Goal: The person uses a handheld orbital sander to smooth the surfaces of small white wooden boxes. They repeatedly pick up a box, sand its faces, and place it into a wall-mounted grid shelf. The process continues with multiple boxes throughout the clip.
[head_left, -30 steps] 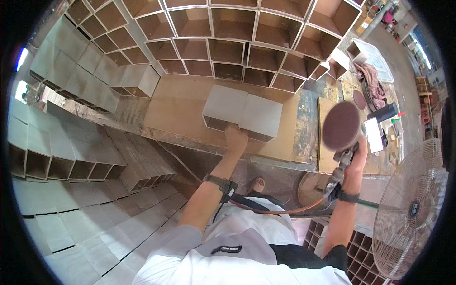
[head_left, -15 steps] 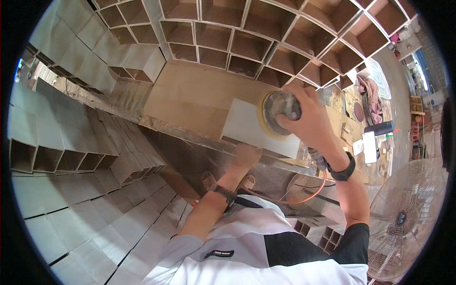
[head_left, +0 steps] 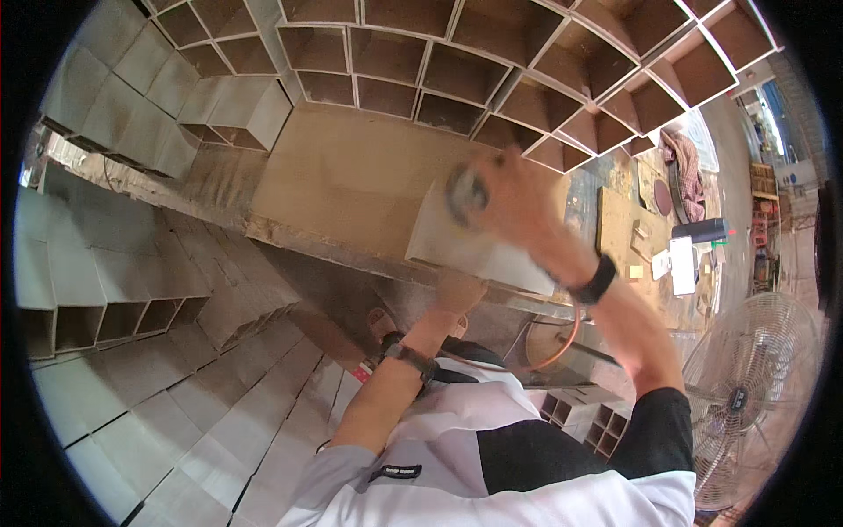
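A white box-shaped wooden unit (head_left: 443, 241) lies on the brown workbench (head_left: 351, 176). My left hand (head_left: 458, 292) grips its near edge. My right hand (head_left: 509, 198) is shut on a round disc sander (head_left: 465, 193), which is blurred and sits over the top face of the white unit. An orange hose (head_left: 562, 342) hangs below the bench edge.
Rows of open white-edged cubby shelves (head_left: 492, 79) stand behind the bench, and stacks of white boxes (head_left: 132, 290) fill the left side. A metal fan (head_left: 751, 404) stands at the right. Small tools and a phone-like object (head_left: 683, 263) lie on the right end of the bench.
My right hand swung the sander from the right of the bench up and left onto the white unit. The view tilted; my left hand stayed on the unit's near edge.
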Motion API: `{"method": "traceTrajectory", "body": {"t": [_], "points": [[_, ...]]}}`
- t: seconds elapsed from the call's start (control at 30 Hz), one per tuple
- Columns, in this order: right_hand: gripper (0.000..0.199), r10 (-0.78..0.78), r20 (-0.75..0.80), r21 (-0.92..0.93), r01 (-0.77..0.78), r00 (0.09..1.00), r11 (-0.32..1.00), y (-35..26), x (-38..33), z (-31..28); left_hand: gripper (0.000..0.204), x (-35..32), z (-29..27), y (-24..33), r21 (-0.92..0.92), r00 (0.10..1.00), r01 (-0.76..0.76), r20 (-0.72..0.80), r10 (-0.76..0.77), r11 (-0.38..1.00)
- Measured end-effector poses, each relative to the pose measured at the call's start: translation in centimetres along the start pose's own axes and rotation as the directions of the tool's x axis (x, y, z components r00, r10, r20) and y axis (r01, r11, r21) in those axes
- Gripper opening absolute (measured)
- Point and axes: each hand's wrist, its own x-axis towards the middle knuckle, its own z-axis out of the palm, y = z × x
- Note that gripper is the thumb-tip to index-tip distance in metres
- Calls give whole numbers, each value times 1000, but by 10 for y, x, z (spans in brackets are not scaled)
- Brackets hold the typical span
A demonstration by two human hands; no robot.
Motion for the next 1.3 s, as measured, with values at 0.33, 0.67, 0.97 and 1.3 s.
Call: {"method": "traceTrajectory", "body": {"t": [0.33, 0.67, 0.97, 1.3], "points": [[59, -244, -72, -24, 243, 967, 970, -29, -23, 5, 57, 7, -2, -13, 66, 959, -211, -180, 219, 975], [48, -145, -13, 113, 145, 989, 983, 0, -73, -6, 53, 5, -35, 21, 93, 939, -164, -289, 184, 982], [47, -60, -23, 147, 63, 998, 987, 21, -115, -25, 48, 9, -29, 21, 172, 910, -167, -353, 219, 971], [49, 124, -125, 163, -103, 984, 981, 66, -97, -16, 39, 2, -33, 11, 135, 980, -101, -156, 122, 986]]}}
